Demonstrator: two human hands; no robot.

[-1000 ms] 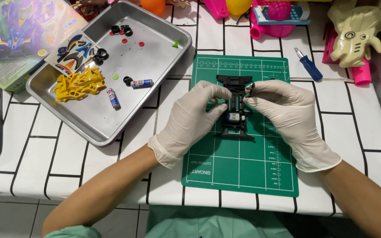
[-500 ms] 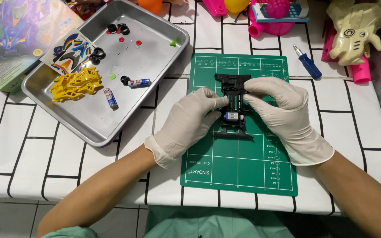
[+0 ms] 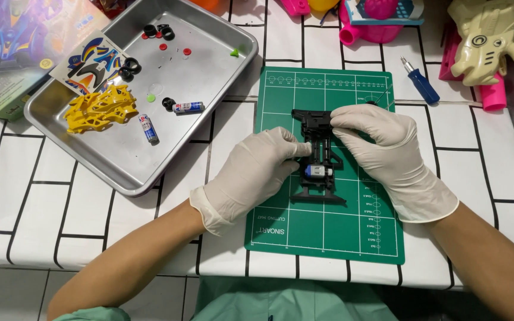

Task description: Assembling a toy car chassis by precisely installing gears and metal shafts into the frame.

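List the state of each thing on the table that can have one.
Black toy car frame: flat on the green mat, wheels off, small motor fitted.
Left hand: gloved, fingers on the frame's side.
Right hand: gloved, gripping the frame's top.
Metal tray: holds loose parts.
Two batteries: lying loose in tray.
Blue screwdriver: lying unused.

Your left hand [image 3: 257,175] and right hand [image 3: 387,157] wear thin, matt white rubbery gloves. The chassis [image 3: 318,156] you pinch is matt black plastic, lying on a smooth green cutting mat [image 3: 328,232]. The tray [image 3: 120,160] is brushed metal; the yellow body shell [image 3: 96,108] is glossy plastic.
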